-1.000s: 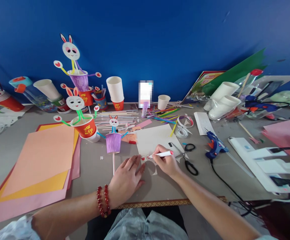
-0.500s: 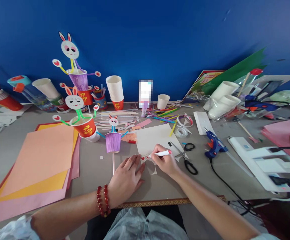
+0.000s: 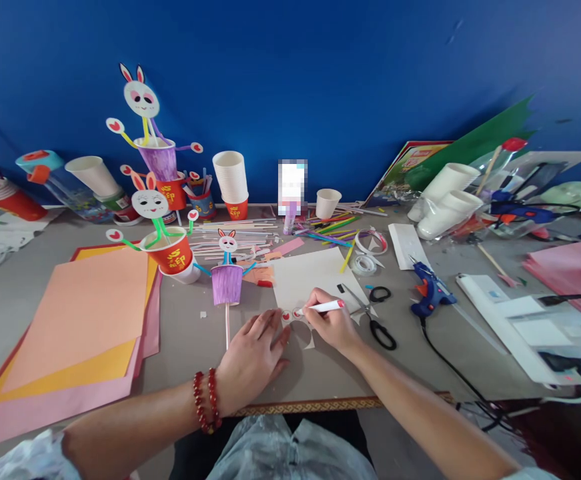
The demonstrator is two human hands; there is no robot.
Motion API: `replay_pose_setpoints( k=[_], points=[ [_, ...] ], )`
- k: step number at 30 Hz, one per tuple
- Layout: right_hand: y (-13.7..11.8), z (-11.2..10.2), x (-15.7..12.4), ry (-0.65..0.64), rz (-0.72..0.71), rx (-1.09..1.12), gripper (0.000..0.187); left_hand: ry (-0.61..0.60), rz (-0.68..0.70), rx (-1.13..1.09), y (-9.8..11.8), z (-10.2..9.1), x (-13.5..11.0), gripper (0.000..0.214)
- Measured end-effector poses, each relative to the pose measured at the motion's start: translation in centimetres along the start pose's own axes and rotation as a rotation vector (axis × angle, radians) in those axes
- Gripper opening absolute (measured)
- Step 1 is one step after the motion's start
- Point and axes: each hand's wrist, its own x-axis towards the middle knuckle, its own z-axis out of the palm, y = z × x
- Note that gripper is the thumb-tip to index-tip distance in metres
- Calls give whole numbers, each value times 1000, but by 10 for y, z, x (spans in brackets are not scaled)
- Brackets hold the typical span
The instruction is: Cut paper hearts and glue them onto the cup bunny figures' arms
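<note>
- Coloured sheets (image 3: 80,313) lie stacked on the table (image 3: 180,353);
- a purple rabbit cup (image 3: 227,287) is near the left hand (image 3: 250,357);
- the left hand's grip is loosely spread, palm down, holding nothing, beside two small heart circles (image 3: 286,317) at the near edge of the white paper (image 3: 307,277);
- the right hand (image 3: 334,328) has its grip closed round a white marker (image 3: 329,307), tip at the right-hand circle;
- scissors (image 3: 369,311), then a glue gun (image 3: 435,291).

Smooth plastic marker (image 3: 327,307), matt paper sheet (image 3: 310,275)

Scissors (image 3: 369,310) blocking right of hands (image 3: 333,327), purple cup (image 3: 227,287) left, open tabletop (image 3: 315,379) nearside
</note>
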Motion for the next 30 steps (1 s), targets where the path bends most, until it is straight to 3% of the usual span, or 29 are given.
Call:
replay_pose_setpoints(
  k=[30],
  points=[
    [-2, -1, 0, 28, -7, -14, 18, -2, -13, -9, 0, 0, 2, 55]
  ],
)
